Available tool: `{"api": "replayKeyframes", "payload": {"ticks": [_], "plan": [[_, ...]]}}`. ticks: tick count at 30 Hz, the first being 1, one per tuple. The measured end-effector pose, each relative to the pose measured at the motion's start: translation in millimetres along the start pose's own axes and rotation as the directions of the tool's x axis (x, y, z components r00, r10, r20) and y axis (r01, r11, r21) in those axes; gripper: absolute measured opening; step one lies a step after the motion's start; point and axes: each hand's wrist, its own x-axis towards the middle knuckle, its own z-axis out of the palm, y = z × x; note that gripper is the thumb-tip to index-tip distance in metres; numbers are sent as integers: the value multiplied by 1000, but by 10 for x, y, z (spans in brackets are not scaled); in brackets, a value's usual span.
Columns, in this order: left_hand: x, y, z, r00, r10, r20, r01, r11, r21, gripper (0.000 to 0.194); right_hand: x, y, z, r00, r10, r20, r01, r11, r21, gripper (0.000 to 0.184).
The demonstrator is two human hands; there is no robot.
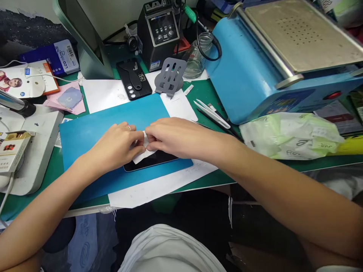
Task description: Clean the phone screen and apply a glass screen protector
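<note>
Left hand (120, 146): a white tissue (138, 156) is pinched.
Right hand (171, 138): the same tissue is apparently pinched also, contact being partly hidden.
Black device (155, 161): is laid on blue mat (85, 136), under tissue and hands.

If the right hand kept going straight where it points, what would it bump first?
The tissue at the right hand, then probably the left hand, though depth is unclear.

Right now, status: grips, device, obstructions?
Left grip, right grip: both pinching small white sheet. Dark-screened device: screen up on blue mat. Grips, sheet partly cover it.
</note>
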Motion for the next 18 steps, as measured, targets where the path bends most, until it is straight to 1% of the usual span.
{"api": "replayKeyframes", "payload": {"ticks": [3, 5, 7, 8, 10, 12, 15, 18], "plan": [[95, 26, -80, 998, 6, 63, -4, 1000, -20, 16, 78, 48, -41, 998, -40, 44, 40, 999, -14, 16], [156, 32, -122, 993, -14, 116, 17, 1000, -24, 15, 118, 82, -57, 996, -66, 62, 66, 998, -8, 19], [207, 12, -146, 984, -70, 165, 73, 997, -8, 19, 144, 86, -84, 994, -68, 87, 70, 997, -22, 24], [228, -9, -151, 979, -99, 181, 100, 995, 4, 24, 152, 73, -104, 992, -61, 106, 65, 997, -39, 26], [256, -69, -149, 973, -122, 197, 121, 993, 18, 37, 156, 18, -151, 988, -54, 143, 65, 995, -78, 29], [267, -129, -138, 975, -94, 201, 92, 996, 16, 45, 145, -54, -196, 984, -48, 170, 66, 992, -104, 27], [262, -158, -128, 976, -70, 204, 66, 997, 26, 45, 113, -142, -239, 979, -1, 204, 26, 993, -116, 21], [257, -86, -148, 964, -128, 231, 117, 991, 59, 43, 85, -176, -245, 972, 48, 232, -18, 991, -131, 19]]}}
